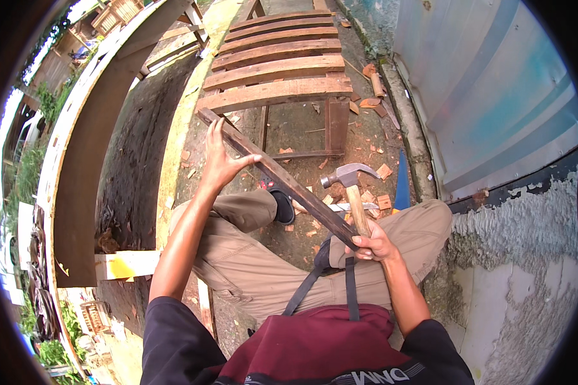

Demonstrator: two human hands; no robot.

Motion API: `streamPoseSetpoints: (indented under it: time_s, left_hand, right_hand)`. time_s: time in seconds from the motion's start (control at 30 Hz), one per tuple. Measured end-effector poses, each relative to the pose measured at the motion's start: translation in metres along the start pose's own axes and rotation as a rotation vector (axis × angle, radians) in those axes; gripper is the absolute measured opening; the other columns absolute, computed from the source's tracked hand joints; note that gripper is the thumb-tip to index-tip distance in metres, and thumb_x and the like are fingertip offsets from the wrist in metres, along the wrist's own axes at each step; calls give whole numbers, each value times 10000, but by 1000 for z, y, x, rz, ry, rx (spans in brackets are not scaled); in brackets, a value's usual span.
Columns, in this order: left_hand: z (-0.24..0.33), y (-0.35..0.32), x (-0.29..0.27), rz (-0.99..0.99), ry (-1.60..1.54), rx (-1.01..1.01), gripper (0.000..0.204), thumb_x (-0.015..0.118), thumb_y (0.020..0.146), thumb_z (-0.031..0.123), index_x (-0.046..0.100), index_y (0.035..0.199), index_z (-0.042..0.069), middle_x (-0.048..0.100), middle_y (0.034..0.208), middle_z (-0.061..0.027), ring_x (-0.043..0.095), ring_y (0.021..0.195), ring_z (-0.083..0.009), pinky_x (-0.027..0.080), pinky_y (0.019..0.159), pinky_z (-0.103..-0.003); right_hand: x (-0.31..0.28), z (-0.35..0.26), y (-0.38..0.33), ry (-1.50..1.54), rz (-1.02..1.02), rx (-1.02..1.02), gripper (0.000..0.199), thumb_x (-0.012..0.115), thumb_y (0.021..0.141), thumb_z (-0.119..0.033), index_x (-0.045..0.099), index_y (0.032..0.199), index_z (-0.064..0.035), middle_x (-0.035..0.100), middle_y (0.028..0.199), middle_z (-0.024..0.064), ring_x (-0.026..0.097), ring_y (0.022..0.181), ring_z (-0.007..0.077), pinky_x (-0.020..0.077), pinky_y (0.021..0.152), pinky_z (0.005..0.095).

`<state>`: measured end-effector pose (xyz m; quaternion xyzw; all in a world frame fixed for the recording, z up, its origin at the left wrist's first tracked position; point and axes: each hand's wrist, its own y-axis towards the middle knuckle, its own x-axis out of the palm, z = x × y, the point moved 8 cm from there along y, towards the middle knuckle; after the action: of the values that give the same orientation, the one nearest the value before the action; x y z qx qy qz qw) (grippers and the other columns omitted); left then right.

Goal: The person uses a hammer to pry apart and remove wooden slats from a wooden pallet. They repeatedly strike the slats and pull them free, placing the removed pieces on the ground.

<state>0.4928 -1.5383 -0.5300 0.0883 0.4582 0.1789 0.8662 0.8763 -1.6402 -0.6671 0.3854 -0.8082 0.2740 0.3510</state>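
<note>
Slat [282,176], frame centre: touched by left hand [221,167], grip spread. Slat end and hammer [354,199] pinched by right hand [375,244], right of centre; palm hidden.

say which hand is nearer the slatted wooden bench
Left: the left hand is just short of the slatted wooden bench; the right hand is farther back, near the lap, holding the hammer.

From here: R hand [372,242] is hemmed in by hammer [351,176] + dark wood strip [292,185]. Strip runs diag. to L hand [223,165], blocking a straight pass betw. them. Slatted bench [276,63] bars the far side, metal sheet [488,96] the far R. Gap over floor [305,168], betw. hammer & bench, looks passable.
</note>
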Motion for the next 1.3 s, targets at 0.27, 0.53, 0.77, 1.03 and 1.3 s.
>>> streamPoseSetpoints:
  time_s: [0.27, 0.53, 0.77, 1.03, 1.3]
  left_hand:
    - [4, -56, 125, 20, -1586, -820, 844, 438, 940, 767, 446, 1292, 0, 577, 968, -133, 599, 850, -249, 549, 834, -418]
    - [121, 108, 20, 173, -1388, -293, 746, 415, 923, 805, 457, 987, 64, 428, 675, -31, 434, 512, -155, 415, 502, -329]
    - [180, 251, -76, 241, -1200, 223, 698, 472, 939, 731, 514, 910, 36, 468, 626, -53, 448, 491, -174, 409, 491, -340]
    - [166, 278, -43, 214, -1207, 271, 710, 477, 941, 747, 539, 850, 45, 480, 594, -43, 476, 463, -160, 418, 460, -315]
    - [170, 292, -31, 184, -1169, 301, 720, 467, 948, 744, 556, 809, 44, 506, 602, -42, 488, 468, -145, 419, 458, -299]
  right_hand:
    - [8, 5, -2, 5, -15, 39, 504, 730, 934, -115, 420, 1330, -95, 695, 930, 258, 414, 441, 43, 366, 412, 209]
    - [-31, -4, -10, -544, 419, -190, 454, 561, 1038, -433, 479, 1236, -33, 705, 938, 141, 471, 462, 77, 384, 401, 224]
    - [-53, -12, -24, -1006, 795, -351, 347, 615, 1017, -273, 556, 1221, 1, 668, 850, 117, 649, 680, 202, 511, 617, 350]
    - [-1, -72, 5, -882, 877, -752, 470, 607, 1016, -314, 469, 1290, 41, 585, 785, 67, 564, 643, 151, 486, 609, 351]
    - [69, -189, 95, -784, 751, -1139, 374, 556, 1047, -229, 461, 1283, 45, 609, 800, 62, 569, 615, 125, 474, 554, 296]
